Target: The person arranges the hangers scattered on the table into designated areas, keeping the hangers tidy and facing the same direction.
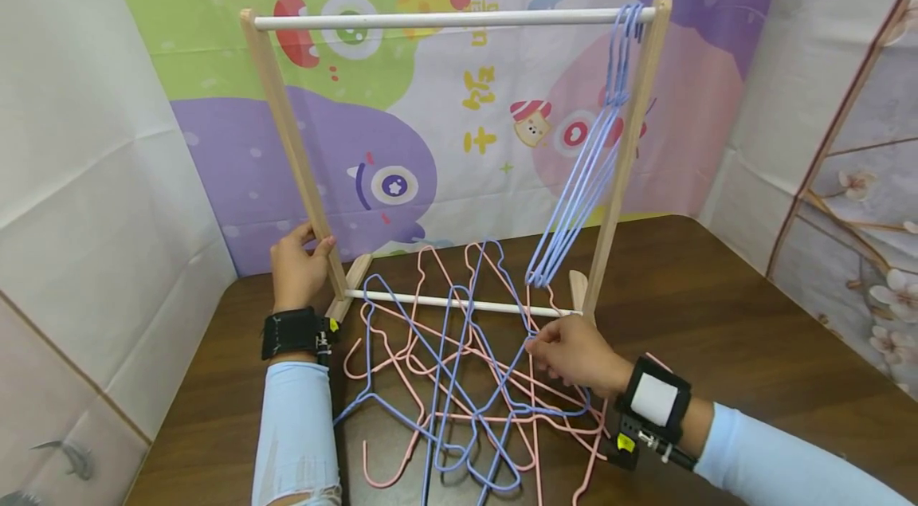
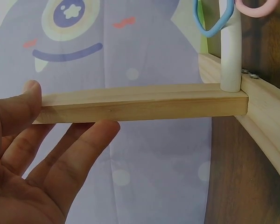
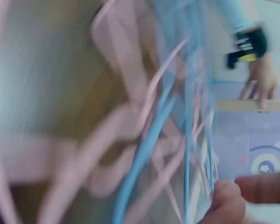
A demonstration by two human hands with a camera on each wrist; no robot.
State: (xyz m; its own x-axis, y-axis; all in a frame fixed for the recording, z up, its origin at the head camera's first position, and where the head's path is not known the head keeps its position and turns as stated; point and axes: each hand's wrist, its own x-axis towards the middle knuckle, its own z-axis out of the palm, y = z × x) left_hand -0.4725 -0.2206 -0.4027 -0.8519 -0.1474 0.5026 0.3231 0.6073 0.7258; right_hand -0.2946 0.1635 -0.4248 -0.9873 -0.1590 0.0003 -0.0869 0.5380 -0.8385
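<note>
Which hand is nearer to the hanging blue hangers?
The right hand: it is below the hanging blue hangers, toward the person. The left hand grips the left post, much farther to their left.

A wooden rack (image 1: pixel 459 19) with blue and pink hangers.
It stands upright on the bench: 2 pale wooden posts, 2 white rails, the left post between the thumb and fingers of the left hand (image 1: pixel 300 271). Several hung blue hangers (image 1: pixel 615 100) bunch on the upper rail beside the right post, slanting down. Loose blue hangers (image 1: pixel 527 411) and pink hangers (image 1: pixel 495 417) overlap in a tangle (2 colours, hooks pointing several ways) around the lower rail; the right hand (image 1: pixel 581 354) is at its right side, its grip unclear.
</note>
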